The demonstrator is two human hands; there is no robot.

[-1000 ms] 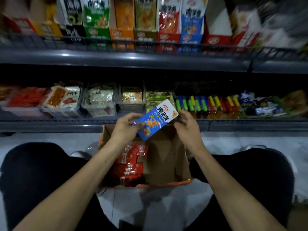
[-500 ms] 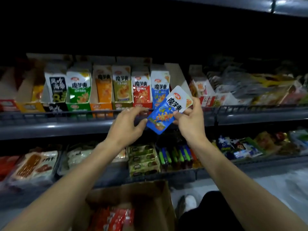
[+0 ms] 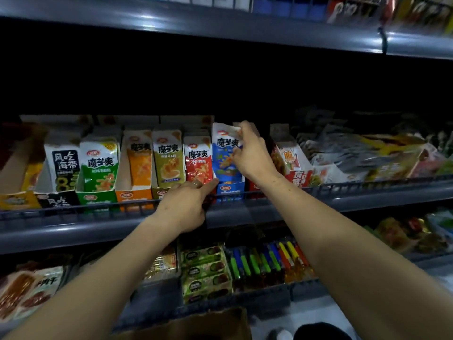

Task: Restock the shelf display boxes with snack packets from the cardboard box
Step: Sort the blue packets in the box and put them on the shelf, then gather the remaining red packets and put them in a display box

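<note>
right hand (image 3: 253,155) grasping blue packet (image 3: 226,155), seating it in blue display box (image 3: 230,188) | left hand (image 3: 186,204) loosely curled, empty, at shelf rail | cardboard box (image 3: 196,326) contents unseen; restocking unfinished

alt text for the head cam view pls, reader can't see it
A person's right hand slots a blue snack packet upright into the blue display box on a shop shelf, while the left hand rests at the shelf rail. Matching red, olive, orange and green packets stand to its left.

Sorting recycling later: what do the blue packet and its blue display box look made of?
Blue packet: probably glossy plastic film, since it crinkles and catches light under the right hand. Blue display box: likely printed matte cardboard, with stiff, flat, folded walls.
</note>
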